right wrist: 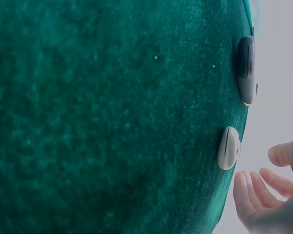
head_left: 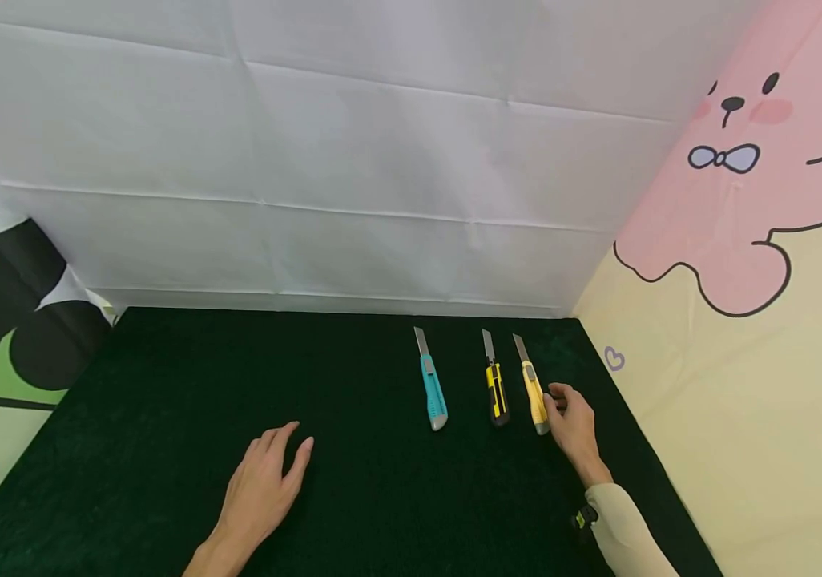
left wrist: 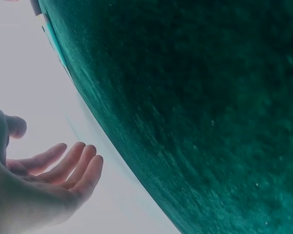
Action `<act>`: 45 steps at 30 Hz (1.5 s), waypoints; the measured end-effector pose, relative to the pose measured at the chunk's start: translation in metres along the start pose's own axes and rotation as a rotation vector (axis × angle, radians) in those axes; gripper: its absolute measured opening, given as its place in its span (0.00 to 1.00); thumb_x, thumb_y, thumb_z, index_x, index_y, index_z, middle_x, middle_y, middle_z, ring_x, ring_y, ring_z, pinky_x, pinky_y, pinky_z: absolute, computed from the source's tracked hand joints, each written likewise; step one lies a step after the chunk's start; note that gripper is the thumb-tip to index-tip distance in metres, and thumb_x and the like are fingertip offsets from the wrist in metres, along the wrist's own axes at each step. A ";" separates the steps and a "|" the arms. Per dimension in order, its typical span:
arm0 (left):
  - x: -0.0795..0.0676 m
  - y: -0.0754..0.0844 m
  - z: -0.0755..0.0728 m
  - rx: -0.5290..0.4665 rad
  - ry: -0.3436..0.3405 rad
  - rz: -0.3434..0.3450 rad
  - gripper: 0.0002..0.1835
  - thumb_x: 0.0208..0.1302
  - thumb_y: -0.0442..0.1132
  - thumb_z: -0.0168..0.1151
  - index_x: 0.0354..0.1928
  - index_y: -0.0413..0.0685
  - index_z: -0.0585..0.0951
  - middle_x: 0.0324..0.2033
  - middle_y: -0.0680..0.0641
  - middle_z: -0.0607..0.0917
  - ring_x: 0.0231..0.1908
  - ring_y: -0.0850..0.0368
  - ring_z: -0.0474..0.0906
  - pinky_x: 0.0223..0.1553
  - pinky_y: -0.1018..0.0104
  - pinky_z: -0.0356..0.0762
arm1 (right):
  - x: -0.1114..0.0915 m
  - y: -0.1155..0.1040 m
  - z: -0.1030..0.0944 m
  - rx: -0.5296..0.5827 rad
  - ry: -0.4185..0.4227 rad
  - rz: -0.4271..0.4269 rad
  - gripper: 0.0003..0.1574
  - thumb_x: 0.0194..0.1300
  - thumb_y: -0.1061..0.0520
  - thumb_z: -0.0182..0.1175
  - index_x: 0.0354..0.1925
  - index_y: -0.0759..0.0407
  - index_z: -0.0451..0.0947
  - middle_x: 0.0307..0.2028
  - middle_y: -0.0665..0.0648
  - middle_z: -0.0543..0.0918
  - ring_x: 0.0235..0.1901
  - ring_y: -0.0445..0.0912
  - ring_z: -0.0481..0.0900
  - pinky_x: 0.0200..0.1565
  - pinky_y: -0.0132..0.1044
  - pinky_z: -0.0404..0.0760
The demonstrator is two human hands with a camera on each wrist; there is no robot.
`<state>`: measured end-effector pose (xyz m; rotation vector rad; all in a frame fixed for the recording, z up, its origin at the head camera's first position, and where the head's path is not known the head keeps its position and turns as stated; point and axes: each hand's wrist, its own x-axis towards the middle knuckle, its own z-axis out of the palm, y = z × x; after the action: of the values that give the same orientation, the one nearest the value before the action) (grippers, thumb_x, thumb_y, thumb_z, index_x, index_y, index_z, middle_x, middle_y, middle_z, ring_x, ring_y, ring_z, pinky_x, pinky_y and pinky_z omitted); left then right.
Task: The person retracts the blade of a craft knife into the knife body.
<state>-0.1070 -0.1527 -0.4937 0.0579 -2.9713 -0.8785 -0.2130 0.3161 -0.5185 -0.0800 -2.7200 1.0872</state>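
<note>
Three box cutters with their blades out lie in a row on the dark green cloth. On the left is the turquoise box cutter [head_left: 434,393], then the black and yellow box cutter [head_left: 497,393], then the pale yellow box cutter [head_left: 533,394]. My right hand [head_left: 573,425] is just right of the pale yellow one, thumb close to its handle, fingers loosely bent and holding nothing. In the right wrist view, a gap shows between the fingers and the grey end [right wrist: 229,148] of that cutter. My left hand [head_left: 261,485] hovers over the cloth at the left, fingers relaxed, with nothing in it.
Dark green cloth [head_left: 166,385] covers the table. A white sheet wall [head_left: 353,160] rises at its back edge. Printed curtains stand at both sides, with a pink bear [head_left: 728,216] on the right one. A dark wrist device [head_left: 585,517] sits by the right sleeve.
</note>
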 end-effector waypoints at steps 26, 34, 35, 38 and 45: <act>-0.008 0.018 0.012 -0.048 -0.029 -0.045 0.29 0.78 0.51 0.55 0.71 0.40 0.71 0.62 0.32 0.76 0.59 0.35 0.76 0.54 0.35 0.78 | 0.011 0.004 0.010 -0.017 -0.050 0.079 0.19 0.78 0.59 0.56 0.58 0.72 0.75 0.52 0.71 0.80 0.48 0.59 0.79 0.50 0.51 0.81; -0.012 0.021 0.016 -0.057 -0.046 -0.044 0.29 0.77 0.53 0.56 0.70 0.40 0.73 0.62 0.32 0.76 0.60 0.34 0.75 0.54 0.33 0.77 | 0.012 0.008 0.013 -0.001 -0.066 0.100 0.17 0.75 0.60 0.61 0.55 0.72 0.76 0.48 0.69 0.81 0.45 0.56 0.79 0.42 0.40 0.80; -0.013 0.021 0.016 -0.056 -0.046 -0.045 0.29 0.77 0.53 0.56 0.69 0.40 0.73 0.61 0.33 0.77 0.60 0.34 0.75 0.54 0.33 0.77 | 0.012 0.008 0.014 0.003 -0.070 0.099 0.17 0.75 0.60 0.61 0.55 0.72 0.76 0.47 0.69 0.81 0.44 0.56 0.79 0.41 0.38 0.80; -0.014 0.021 0.017 -0.052 -0.046 -0.050 0.28 0.77 0.53 0.56 0.68 0.41 0.74 0.61 0.34 0.77 0.60 0.35 0.75 0.54 0.34 0.77 | 0.012 0.007 0.016 0.010 -0.076 0.099 0.18 0.73 0.61 0.63 0.55 0.73 0.76 0.46 0.69 0.81 0.43 0.55 0.80 0.38 0.35 0.80; -0.015 0.024 0.023 -0.050 -0.059 -0.032 0.27 0.77 0.52 0.58 0.67 0.41 0.76 0.59 0.35 0.78 0.57 0.36 0.77 0.52 0.36 0.79 | 0.015 0.006 0.014 -0.003 -0.078 0.124 0.19 0.73 0.60 0.63 0.54 0.73 0.77 0.44 0.68 0.81 0.39 0.54 0.79 0.36 0.33 0.79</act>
<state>-0.0941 -0.1190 -0.5002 0.0793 -3.0093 -0.9745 -0.2306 0.3129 -0.5298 -0.2136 -2.8188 1.1426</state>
